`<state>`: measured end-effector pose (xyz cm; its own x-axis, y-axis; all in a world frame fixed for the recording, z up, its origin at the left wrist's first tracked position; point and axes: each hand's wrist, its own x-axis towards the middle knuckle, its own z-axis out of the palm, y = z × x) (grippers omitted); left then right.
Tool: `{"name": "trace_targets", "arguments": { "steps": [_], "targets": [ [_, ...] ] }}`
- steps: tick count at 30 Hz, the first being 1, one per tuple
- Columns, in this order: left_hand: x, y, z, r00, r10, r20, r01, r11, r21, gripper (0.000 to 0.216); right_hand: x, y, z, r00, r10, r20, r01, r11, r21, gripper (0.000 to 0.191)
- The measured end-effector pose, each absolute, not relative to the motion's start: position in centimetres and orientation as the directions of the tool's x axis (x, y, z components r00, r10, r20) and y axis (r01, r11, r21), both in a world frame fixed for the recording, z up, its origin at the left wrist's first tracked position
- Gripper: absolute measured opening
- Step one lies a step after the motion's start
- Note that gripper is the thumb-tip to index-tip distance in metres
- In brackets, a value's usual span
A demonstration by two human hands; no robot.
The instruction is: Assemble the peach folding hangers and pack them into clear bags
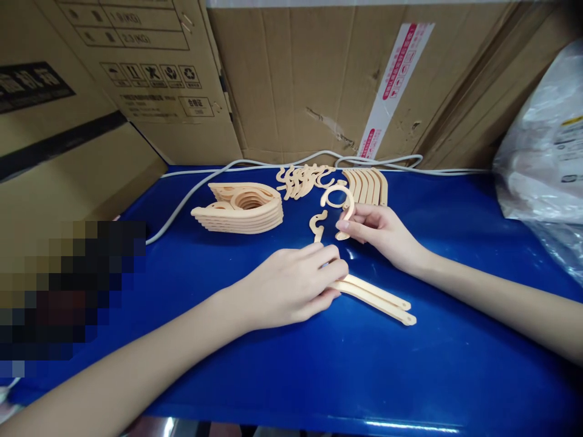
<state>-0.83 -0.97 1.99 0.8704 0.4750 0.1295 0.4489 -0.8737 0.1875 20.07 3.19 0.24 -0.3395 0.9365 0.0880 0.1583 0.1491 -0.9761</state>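
Left hand [298,282]: fingers closed over two pale bars [378,291], low over the blue table [282,376].
Right hand [378,227]: pinching a curved hook [351,203] between thumb and fingers.
Behind the hands: a stack of folded frames [241,223], a hook pile [298,182], a row of bent bars [367,185].
Cardboard boxes [296,73]: insides hidden from me.
Clear bag [537,139]: something white, printed; can't tell what.

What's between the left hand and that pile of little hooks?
In the head view: one pale hook, its lower end meeting the left hand, then bare blue tabletop up to the pile.
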Motion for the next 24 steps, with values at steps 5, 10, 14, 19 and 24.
{"name": "trace_targets", "arguments": {
  "steps": [5, 10, 14, 19, 24],
  "targets": [
    [-0.8, -0.9, 1.6, 0.853, 0.499, 0.152, 0.476, -0.864, 0.165, 0.013, 20.1, 3.1, 0.1, -0.367, 0.916, 0.164, 0.161, 0.236, -0.958, 0.024],
    [-0.2, -1.1, 1.2, 0.824, 0.526, 0.210, 0.525, -0.849, 0.065, 0.015, 20.2, 3.2, -0.3, -0.388, 0.898, 0.207, 0.128, 0.274, -0.953, 0.027],
    [0.2, -1.1, 1.2, 0.815, 0.521, 0.254, 0.537, -0.843, 0.009, 0.014, 20.2, 3.3, -0.3, -0.388, 0.901, 0.194, 0.116, 0.256, -0.960, 0.026],
    [0.2, -0.8, 0.9, 0.833, 0.484, 0.268, 0.509, -0.860, -0.032, 0.015, 20.1, 3.4, -0.2, -0.344, 0.923, 0.174, 0.107, 0.223, -0.969, 0.031],
    [0.1, -0.7, 0.5, 0.838, 0.474, 0.270, 0.492, -0.871, 0.000, 0.017, 20.1, 3.5, -0.1, -0.317, 0.936, 0.152, 0.115, 0.198, -0.973, 0.031]
  ]
}}
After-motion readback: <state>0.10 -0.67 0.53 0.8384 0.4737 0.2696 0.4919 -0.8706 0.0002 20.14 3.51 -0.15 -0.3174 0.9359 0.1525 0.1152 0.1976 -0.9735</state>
